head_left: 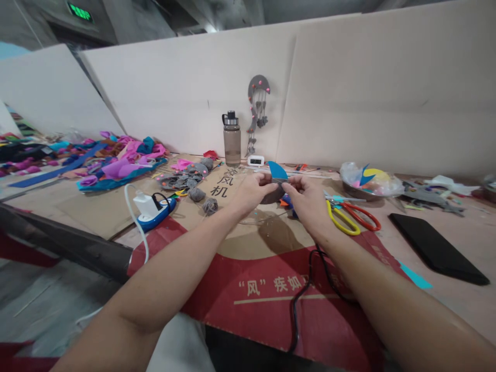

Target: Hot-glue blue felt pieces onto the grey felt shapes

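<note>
My left hand (259, 190) and my right hand (309, 200) meet above the cardboard on the table, both with fingers closed. Between them they hold a dark grey felt piece (273, 194) with a rounded lower edge. A blue curved felt piece (277, 170) stands up from its top, between my fingertips. Whether the two pieces are joined I cannot tell. Something blue and orange lies behind my right hand, partly hidden. Right of that hand rest scissors with yellow and red handles (344, 219). Grey yarn balls (210, 206) lie left of my left hand.
A water bottle (232, 142) stands by the white partition, where a grey moon-shaped hanging ornament (259, 88) is mounted. A power strip (157, 217) sits left, felt scraps (124, 168) beyond it. To the right are a metal bowl (364, 194) and a black phone (437, 248). A black cable (296, 310) crosses the red cardboard.
</note>
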The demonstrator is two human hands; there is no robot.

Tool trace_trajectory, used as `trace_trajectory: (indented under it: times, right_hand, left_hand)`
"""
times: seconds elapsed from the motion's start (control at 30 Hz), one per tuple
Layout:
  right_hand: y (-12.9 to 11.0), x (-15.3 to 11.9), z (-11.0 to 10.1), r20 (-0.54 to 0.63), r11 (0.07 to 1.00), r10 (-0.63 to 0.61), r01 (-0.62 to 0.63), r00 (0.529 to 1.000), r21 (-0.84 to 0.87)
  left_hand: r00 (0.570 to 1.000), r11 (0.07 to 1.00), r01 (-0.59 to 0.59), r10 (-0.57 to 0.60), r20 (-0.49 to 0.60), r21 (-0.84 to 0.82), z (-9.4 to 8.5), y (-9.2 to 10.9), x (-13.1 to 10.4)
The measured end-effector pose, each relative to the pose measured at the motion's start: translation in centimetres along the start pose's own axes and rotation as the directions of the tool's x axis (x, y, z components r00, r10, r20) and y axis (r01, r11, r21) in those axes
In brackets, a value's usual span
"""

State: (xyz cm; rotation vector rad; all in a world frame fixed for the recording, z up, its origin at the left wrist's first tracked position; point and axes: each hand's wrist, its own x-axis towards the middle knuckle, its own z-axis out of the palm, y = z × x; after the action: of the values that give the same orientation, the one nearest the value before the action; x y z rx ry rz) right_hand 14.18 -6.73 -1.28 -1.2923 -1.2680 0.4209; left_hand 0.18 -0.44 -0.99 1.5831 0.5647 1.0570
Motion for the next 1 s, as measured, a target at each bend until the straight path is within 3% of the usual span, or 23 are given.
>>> trace_trajectory:
  times: [0.1, 0.37, 0.47, 0.63, 0.73, 0.83, 1.0]
  right_hand:
    - [-0.2, 0.0, -0.2, 0.024, 0.999, -0.005, 0.006, 1.000, -0.035]
    - [-0.4, 0.0, -0.3, 0.007, 0.995, -0.008, 0.008, 1.000, -0.101]
    - [-0.4, -0.1, -0.3, 0.042, 0.998, 0.036, -0.034, 0.998, -0.051]
    - [0.8, 0.5, -0.2, 0.040, 0.996, 0.002, -0.005, 0.999, 0.085]
    - [1.2, 0.8, -0.2, 0.088, 0.975, 0.014, -0.033, 0.996, 0.218]
    - [0.8, 0.8, -0.3, 0.199, 0.936, 0.088, -0.149, 0.976, 0.318]
    - [-0.5, 0.6, -0.8, 0.284, 0.887, 0.098, -0.214, 0.954, 0.410]
  left_hand:
    - [1.000, 0.998, -0.006, 0.008, -0.029, 0.065, -0.2, 0.0, -0.1]
    - [0.983, 0.917, -0.128, 0.168, -0.074, 0.377, -1.0, 1.2, -0.1]
    - [0.993, 0.949, -0.070, 0.094, -0.064, 0.306, -0.9, 1.5, -0.3]
    - [0.993, 0.994, 0.112, -0.113, -0.033, -0.020, -0.4, 1.9, -0.6]
    - [0.992, 0.990, 0.127, -0.127, -0.010, -0.065, -0.5, 1.9, -0.5]
    - [0.991, 0.988, 0.131, -0.129, 0.029, -0.078, -1.1, 1.9, -0.2]
    - [0.969, 0.970, 0.204, -0.180, 0.172, -0.132, -2.3, 2.7, -0.1]
